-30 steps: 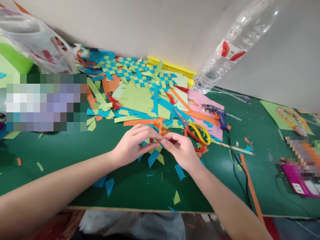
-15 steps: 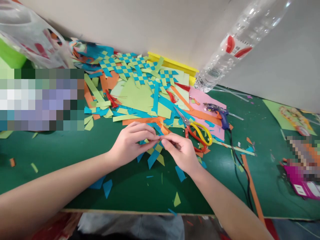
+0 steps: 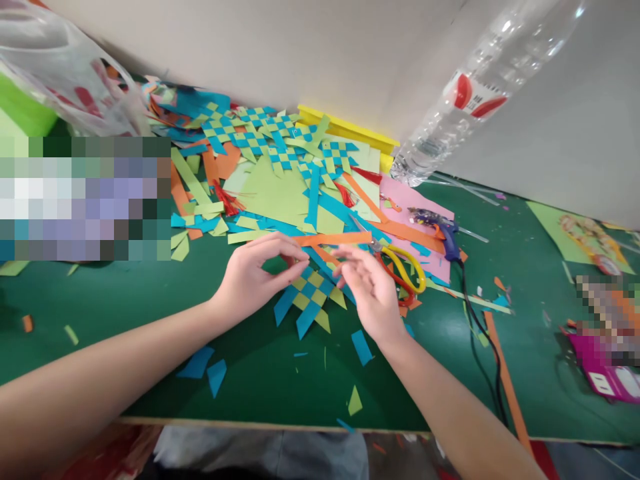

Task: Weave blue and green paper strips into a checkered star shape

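My left hand (image 3: 265,270) has its thumb and index fingertips brought together in a pinch; what lies between them, if anything, is too small to make out. My right hand (image 3: 367,287) is apart from it, fingers loosely bent and spread, holding nothing visible. Just below and between the hands, a woven blue-and-green paper piece (image 3: 311,291) rests on the table with pointed strip ends. An orange paper strip (image 3: 337,238) stretches beyond the fingertips. Scissors (image 3: 404,267) with yellow and red handles lie right beside my right hand.
Woven paper pieces (image 3: 253,142) and loose strips are heaped against the wall. A blue glue gun (image 3: 450,241) trails a black cable rightward. A plastic bottle (image 3: 445,127) stands at the back. Paper scraps (image 3: 217,377) dot the green table (image 3: 280,393).
My hands were together, fingertips meeting. They have parted, the right hand opening and shifting slightly right. The curled orange strip now looks straight, and more of the woven piece shows.
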`<state>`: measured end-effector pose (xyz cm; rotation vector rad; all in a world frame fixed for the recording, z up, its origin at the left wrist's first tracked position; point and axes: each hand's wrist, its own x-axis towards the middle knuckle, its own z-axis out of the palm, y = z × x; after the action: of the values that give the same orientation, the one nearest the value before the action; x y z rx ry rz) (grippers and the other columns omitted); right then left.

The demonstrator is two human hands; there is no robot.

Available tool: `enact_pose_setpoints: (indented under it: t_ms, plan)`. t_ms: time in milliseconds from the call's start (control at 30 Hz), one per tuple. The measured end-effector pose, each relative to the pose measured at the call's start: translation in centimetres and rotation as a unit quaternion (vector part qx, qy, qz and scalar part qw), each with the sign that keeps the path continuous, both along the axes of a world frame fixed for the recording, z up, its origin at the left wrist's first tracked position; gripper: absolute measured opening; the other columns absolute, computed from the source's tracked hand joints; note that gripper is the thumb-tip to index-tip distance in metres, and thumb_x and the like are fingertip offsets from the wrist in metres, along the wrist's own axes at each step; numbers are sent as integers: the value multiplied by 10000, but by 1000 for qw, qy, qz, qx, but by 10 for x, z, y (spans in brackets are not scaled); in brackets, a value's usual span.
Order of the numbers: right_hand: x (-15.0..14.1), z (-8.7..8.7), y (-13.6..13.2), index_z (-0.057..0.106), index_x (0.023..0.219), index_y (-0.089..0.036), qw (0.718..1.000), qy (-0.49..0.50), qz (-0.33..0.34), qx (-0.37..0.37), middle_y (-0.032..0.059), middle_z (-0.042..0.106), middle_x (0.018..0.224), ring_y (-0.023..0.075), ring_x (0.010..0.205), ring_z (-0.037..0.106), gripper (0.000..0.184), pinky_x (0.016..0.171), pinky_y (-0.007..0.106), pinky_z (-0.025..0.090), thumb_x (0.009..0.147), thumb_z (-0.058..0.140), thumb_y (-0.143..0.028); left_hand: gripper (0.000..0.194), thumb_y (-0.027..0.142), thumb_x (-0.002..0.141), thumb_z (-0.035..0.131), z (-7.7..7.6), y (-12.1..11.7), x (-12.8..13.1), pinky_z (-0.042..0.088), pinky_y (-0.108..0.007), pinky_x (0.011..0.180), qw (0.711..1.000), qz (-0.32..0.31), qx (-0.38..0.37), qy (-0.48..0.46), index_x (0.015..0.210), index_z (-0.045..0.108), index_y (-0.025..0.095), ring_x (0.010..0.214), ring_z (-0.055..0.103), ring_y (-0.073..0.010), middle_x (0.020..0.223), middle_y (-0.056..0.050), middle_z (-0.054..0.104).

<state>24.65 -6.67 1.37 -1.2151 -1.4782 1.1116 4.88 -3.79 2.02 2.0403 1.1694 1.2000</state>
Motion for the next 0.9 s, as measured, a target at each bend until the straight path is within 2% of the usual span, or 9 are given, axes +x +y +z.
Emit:
enact_pose_setpoints:
  t_ms: [100, 167, 233, 367, 600, 733, 900]
  plan:
    - [3, -2, 5, 453, 1237, -252, 988, -73, -97, 96, 101, 433, 1366, 230, 1230, 450, 351, 930, 404, 476, 892, 486, -308, 32, 212, 810, 610, -1, 3, -2, 517, -285, 722, 999, -7, -38, -22, 790, 630, 197, 764, 618, -137, 824, -13, 654]
    - [6, -1, 6, 442, 1235, -241, 969, -137, -133, 157, 110, 398, 1385, 244, 1306, 362, 362, 1005, 437, 415, 880, 502, -275, 41, 230, 811, 612, -3, 5, -3, 524, -280, 695, 997, -17, -67, -42, 811, 625, 192, 750, 616, -136, 843, -21, 647]
    - [7, 1, 6, 445, 1228, -233, 949, -190, -136, 210, 118, 437, 1335, 241, 1285, 385, 360, 1004, 435, 412, 873, 507, -238, 67, 255, 812, 616, -5, 5, -2, 529, -280, 689, 994, -23, -87, -55, 821, 623, 189, 754, 616, -139, 851, -27, 644]
    - [6, 2, 6, 508, 1147, -245, 919, -262, -68, 287, 79, 595, 1109, 218, 1083, 551, 288, 935, 423, 450, 866, 507, -184, 102, 287, 818, 619, -7, 5, -1, 522, -276, 699, 993, -36, -101, -45, 822, 637, 187, 749, 617, -140, 828, -26, 656]
    - [-1, -6, 10, 544, 1132, -228, 889, -268, 44, 369, 54, 665, 1013, 173, 942, 613, 293, 826, 367, 496, 862, 514, -117, 92, 268, 813, 636, -8, 6, 1, 505, -236, 711, 993, -88, -81, -17, 811, 665, 181, 739, 627, -127, 797, -17, 680]
    - [-6, -8, 10, 570, 1084, -233, 882, -256, 40, 393, 30, 691, 951, 154, 879, 631, 257, 799, 345, 513, 854, 551, -121, 115, 288, 811, 635, -9, 4, 2, 505, -248, 720, 992, -96, -84, -22, 790, 671, 181, 737, 627, -138, 778, -23, 682]
    - [-11, -2, 11, 605, 1013, -234, 888, -245, 7, 389, 33, 690, 956, 152, 888, 639, 183, 789, 328, 529, 851, 569, -157, 173, 344, 790, 647, -1, 2, 2, 499, -231, 647, 979, -77, -173, -71, 772, 675, 174, 652, 612, -123, 716, -10, 670]
